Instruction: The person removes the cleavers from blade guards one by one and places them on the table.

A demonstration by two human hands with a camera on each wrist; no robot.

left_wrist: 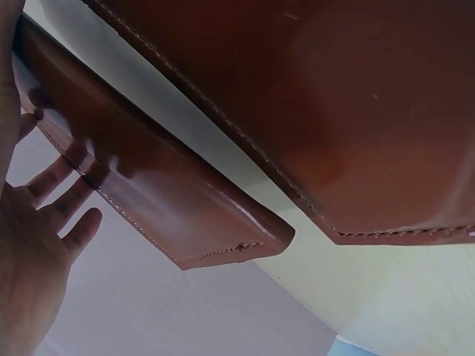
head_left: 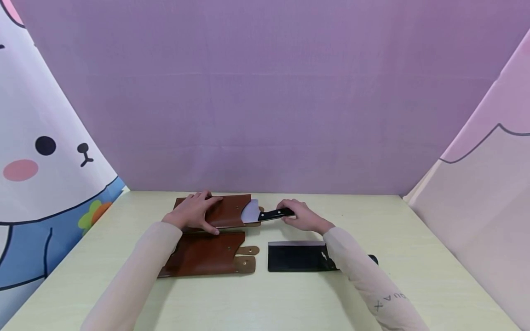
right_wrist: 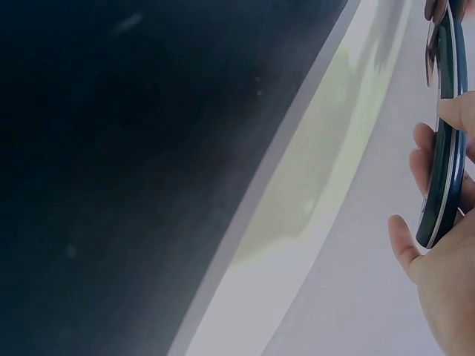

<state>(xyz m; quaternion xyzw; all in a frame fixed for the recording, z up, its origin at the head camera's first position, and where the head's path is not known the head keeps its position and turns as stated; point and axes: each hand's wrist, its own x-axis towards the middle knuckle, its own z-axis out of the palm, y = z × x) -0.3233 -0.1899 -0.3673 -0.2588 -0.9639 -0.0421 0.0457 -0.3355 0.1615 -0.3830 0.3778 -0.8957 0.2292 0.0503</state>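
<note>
My left hand (head_left: 192,210) holds the upper brown leather knife sheath (head_left: 225,214) across its width, fingers at the far edge, thumb by the near one. In the left wrist view, the fingers touch the stitched edge of this sheath (left_wrist: 148,178). My right hand (head_left: 304,216) grips a cleaver by its black riveted handle (head_left: 276,214). The cleaver's blade (head_left: 250,212) lies partly inside the sheath's mouth; the rest of it is hidden. The right wrist view shows the handle (right_wrist: 445,163) between thumb and fingers.
A second brown sheath (head_left: 204,255) with two strap tabs lies nearer on the table (head_left: 256,303). To its right is a wide black-bladed cleaver (head_left: 294,257), partly covered by the right sleeve (head_left: 356,266). A purple backdrop (head_left: 265,101) rises behind the table.
</note>
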